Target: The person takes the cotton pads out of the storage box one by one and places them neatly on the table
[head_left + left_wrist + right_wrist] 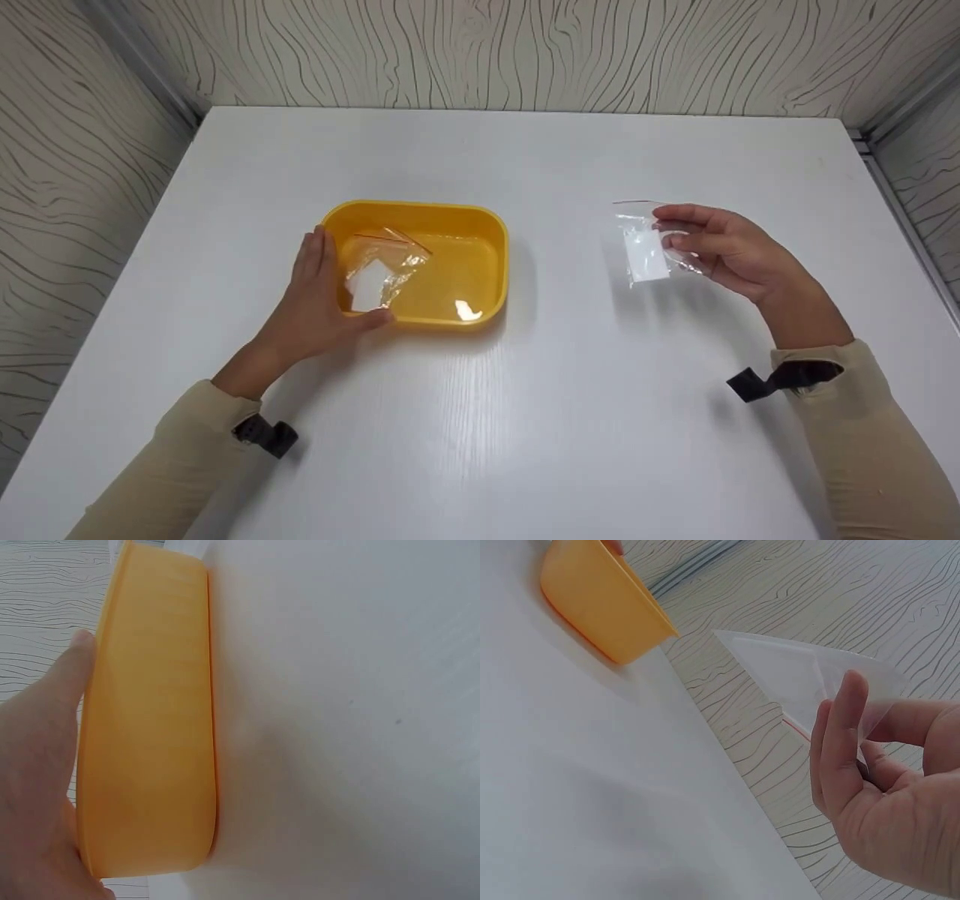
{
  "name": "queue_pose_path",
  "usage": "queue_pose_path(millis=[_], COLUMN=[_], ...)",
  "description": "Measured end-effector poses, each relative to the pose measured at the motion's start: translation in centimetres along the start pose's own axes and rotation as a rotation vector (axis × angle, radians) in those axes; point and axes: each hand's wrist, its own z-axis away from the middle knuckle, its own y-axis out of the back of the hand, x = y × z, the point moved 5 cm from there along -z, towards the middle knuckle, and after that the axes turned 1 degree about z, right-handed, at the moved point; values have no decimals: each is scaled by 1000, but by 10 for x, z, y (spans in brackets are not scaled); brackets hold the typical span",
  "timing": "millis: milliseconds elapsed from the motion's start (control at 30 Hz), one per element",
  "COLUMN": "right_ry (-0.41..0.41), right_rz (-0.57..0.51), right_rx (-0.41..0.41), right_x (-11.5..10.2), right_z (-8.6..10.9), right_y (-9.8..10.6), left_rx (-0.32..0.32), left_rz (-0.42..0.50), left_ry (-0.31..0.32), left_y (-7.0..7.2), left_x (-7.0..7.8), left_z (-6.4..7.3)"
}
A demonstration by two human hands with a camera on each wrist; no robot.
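A yellow plastic container (450,270) with rounded corners stands on the table, left of the middle in the head view. My left hand (309,307) holds it at its left end, fingers along the outer left side and thumb on the front rim. Inside, at the left, lie small clear zip bags (373,281) with a white piece and reddish seal lines. Well to the right, my right hand (739,251) pinches a clear zip bag (643,253) between thumb and fingers, raised above the table. A white rectangle shows in this bag.
The white table (480,420) runs back to a wall (480,52) with a wood-grain line pattern. Similar panels stand at both sides. Each wrist bears a black camera strap (806,373) over a beige sleeve (877,442).
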Motion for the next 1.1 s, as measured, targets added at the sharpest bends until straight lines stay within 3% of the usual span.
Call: queue_pose_path(millis=[533, 1100], right_ry=[-16, 8], right_rz=[-13, -28], right_rx=[33, 9], right_x=[5, 7], right_z=[11, 24], right_y=[22, 41], left_rx=[-1, 3], left_rz=[4, 1], left_ry=[7, -2], left_y=[0, -1], left_x=[0, -1], left_z=[0, 0])
